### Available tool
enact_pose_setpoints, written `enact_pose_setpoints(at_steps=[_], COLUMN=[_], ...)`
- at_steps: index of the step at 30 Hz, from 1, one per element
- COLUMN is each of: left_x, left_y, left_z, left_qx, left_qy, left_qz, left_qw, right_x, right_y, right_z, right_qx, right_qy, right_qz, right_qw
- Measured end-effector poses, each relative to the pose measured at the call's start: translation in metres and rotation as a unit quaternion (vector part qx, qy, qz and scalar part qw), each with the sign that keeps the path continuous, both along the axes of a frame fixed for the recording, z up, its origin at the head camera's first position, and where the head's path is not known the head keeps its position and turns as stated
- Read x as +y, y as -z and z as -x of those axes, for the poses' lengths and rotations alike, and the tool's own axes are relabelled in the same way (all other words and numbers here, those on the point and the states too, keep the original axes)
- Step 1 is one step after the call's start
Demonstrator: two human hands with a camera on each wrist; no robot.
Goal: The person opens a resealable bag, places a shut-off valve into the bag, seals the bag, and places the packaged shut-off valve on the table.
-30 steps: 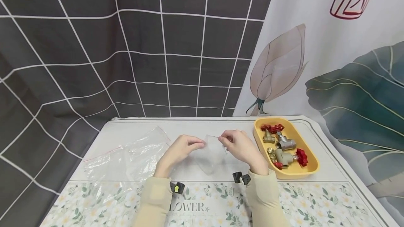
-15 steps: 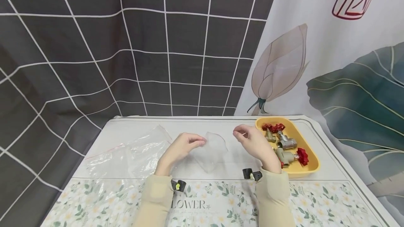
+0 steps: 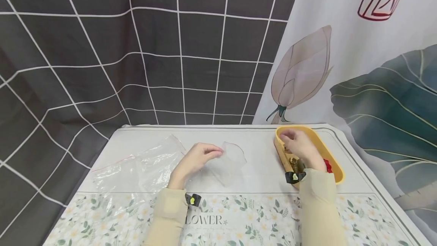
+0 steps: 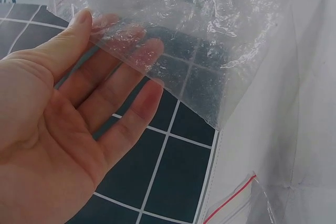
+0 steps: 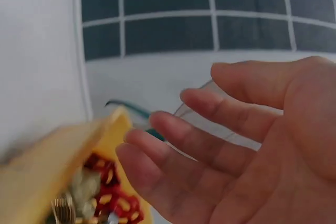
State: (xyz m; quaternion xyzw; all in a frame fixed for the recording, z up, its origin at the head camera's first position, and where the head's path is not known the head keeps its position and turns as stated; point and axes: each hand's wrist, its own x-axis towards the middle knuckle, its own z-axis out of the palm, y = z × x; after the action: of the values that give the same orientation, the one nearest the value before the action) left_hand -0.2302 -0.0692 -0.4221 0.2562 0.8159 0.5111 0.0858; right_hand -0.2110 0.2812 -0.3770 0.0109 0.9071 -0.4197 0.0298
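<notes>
My left hand (image 3: 199, 157) pinches the edge of a clear plastic bag (image 3: 230, 162) between thumb and fingers. In the left wrist view the bag (image 4: 194, 30) is crinkled and transparent, and the fingertips of the left hand (image 4: 79, 98) show through it. Over the yellow tray (image 3: 336, 166) at the right is my right hand (image 3: 300, 145), covering part of the metal valves (image 3: 294, 161) inside. The right wrist view has the right hand (image 5: 236, 145) with loose, slightly bent fingers and nothing held, near the tray and its red-handled valves (image 5: 113, 192).
Flat clear zip bags (image 3: 150, 168) with red seal lines lie on the left of the table. A cloth with a floral print (image 3: 252, 215) covers the near part. Dark gridded fabric (image 3: 198, 75) hangs behind the table.
My right hand has let go of the clear bag and moved right, over the yellow tray. The left hand still holds the bag in about the same place.
</notes>
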Motion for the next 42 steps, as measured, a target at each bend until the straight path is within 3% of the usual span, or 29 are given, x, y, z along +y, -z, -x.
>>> enact_pose_setpoints(at_steps=[7,14,22,31,35,39,42], left_x=[0.001,0.002,0.002,0.003,0.004,0.004,0.003], left_y=[-0.001,0.001,0.001,-0.002,-0.004,-0.003,-0.001], left_z=[0.001,0.000,-0.001,-0.001,-0.001,-0.001,0.000], left_qx=[-0.003,-0.001,-0.004,0.004,0.005,0.003,0.004], left_qy=[0.004,0.008,0.007,0.014,0.014,0.011,0.004], left_qz=[-0.005,-0.007,0.001,0.010,0.014,0.018,0.027], left_qw=[1.0000,0.9999,1.0000,0.9998,0.9998,0.9998,0.9996], right_x=[0.027,0.040,0.044,0.049,0.049,0.047,0.045], right_y=[0.001,0.006,0.008,0.012,0.017,0.020,0.020], right_z=[0.013,0.024,0.042,0.056,0.058,0.060,0.062], right_qx=[-0.043,-0.091,-0.145,-0.187,-0.191,-0.213,-0.229], right_qy=[0.039,0.043,0.078,0.078,0.079,0.090,0.092], right_qz=[0.025,0.047,0.015,-0.021,0.007,0.057,0.066], right_qw=[0.998,0.994,0.986,0.979,0.978,0.971,0.967])
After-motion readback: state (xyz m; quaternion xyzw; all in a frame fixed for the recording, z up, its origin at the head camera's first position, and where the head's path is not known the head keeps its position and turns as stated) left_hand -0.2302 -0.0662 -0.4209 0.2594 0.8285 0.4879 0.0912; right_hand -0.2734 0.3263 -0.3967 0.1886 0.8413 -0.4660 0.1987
